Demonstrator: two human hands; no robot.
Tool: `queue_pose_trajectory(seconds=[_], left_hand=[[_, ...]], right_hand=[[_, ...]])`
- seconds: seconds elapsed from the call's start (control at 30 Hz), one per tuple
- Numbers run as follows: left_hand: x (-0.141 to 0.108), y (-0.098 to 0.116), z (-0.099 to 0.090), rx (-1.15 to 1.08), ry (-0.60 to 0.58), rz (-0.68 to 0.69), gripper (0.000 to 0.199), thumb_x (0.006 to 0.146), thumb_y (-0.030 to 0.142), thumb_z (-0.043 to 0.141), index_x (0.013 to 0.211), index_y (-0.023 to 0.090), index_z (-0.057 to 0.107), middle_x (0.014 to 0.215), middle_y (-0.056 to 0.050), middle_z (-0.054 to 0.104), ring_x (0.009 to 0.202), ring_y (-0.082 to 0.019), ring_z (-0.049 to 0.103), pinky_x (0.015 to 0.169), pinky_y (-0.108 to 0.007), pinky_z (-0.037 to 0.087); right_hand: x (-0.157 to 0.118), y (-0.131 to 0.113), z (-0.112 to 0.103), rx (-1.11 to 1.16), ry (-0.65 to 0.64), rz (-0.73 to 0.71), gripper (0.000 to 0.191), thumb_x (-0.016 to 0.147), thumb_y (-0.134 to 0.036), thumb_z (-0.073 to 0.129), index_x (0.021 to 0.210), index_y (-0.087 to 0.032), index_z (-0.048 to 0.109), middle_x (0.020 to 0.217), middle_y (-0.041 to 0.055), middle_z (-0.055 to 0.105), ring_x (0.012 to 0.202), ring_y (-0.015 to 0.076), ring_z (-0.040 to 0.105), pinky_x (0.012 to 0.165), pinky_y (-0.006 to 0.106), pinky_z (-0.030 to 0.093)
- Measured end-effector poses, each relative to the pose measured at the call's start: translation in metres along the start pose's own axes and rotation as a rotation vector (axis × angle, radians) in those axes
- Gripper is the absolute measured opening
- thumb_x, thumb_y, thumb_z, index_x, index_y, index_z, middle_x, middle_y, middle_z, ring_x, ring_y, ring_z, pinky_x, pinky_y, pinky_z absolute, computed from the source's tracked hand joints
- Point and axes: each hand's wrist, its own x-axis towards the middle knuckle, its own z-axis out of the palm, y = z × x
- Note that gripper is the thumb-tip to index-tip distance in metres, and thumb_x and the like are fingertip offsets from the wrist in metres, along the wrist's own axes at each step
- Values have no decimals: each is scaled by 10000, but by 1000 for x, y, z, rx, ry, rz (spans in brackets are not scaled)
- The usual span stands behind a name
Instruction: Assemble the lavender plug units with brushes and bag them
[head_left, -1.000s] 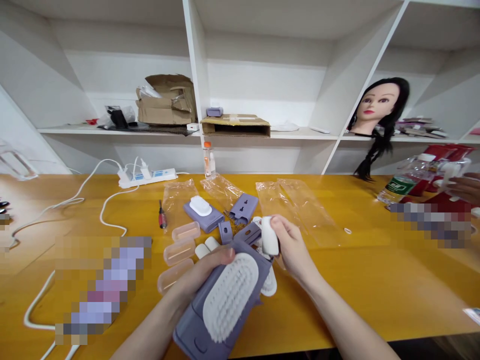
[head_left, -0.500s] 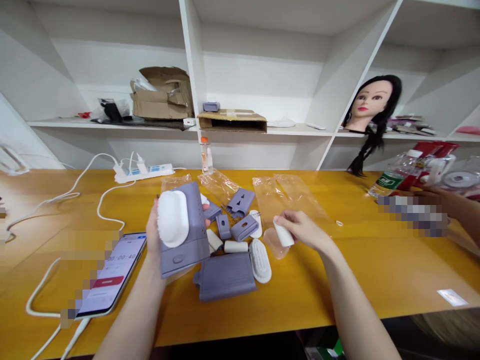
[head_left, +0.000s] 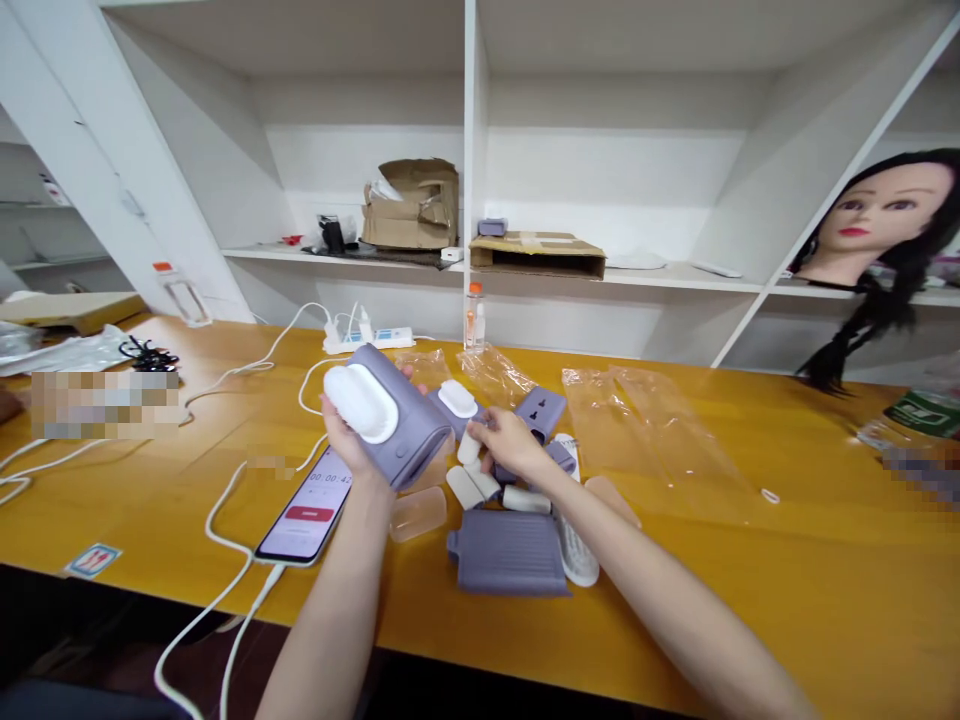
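Note:
A purple-grey housing with a white oval piece on its face is held up in my left hand, tilted. My right hand pinches a small white cylinder over the pile of parts. Behind it lies a smaller purple piece with a white oval top. A purple part with dark slots is to the right of that. Nearer the front edge are cream pieces, a flat ribbed purple panel and a white oval brush-like piece.
A phone showing a timer and white cables lie at the left. Clear plastic bags spread to the right of the parts. A power strip and a small orange-capped bottle stand at the back, below shelves.
My right hand has moved left with the white cylinder, from the right side to over the pile. The housing in my left hand is turned differently. The view has swung left.

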Motion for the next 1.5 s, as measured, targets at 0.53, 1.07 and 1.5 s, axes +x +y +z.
queue_pose_trajectory(seconds=[0.53,1.07,1.5], left_hand=[[-12,-14,6,42,7,-180,629,806,611,257,1147,182,567,851,-121,694,651,-259,665,658,-404,521],[-11,-26,4,95,-7,-257,635,832,577,220,1077,128,596,858,-149,694,702,-285,674,641,-407,530],[-41,-62,12,314,29,-626,390,788,440,506,931,105,645,747,-90,701,752,-245,668,721,-328,515]], right_hand=[[20,10,21,-288,122,12,189,789,-168,464,862,-136,636,787,62,672,732,159,610,636,226,409],[-10,-14,15,-800,17,-51,293,763,-156,496,1008,-130,654,1129,211,512,1087,370,395,834,447,359],[-74,18,-39,655,-190,73,526,821,-401,436,1325,-292,334,1181,58,548,928,184,589,686,290,479]])
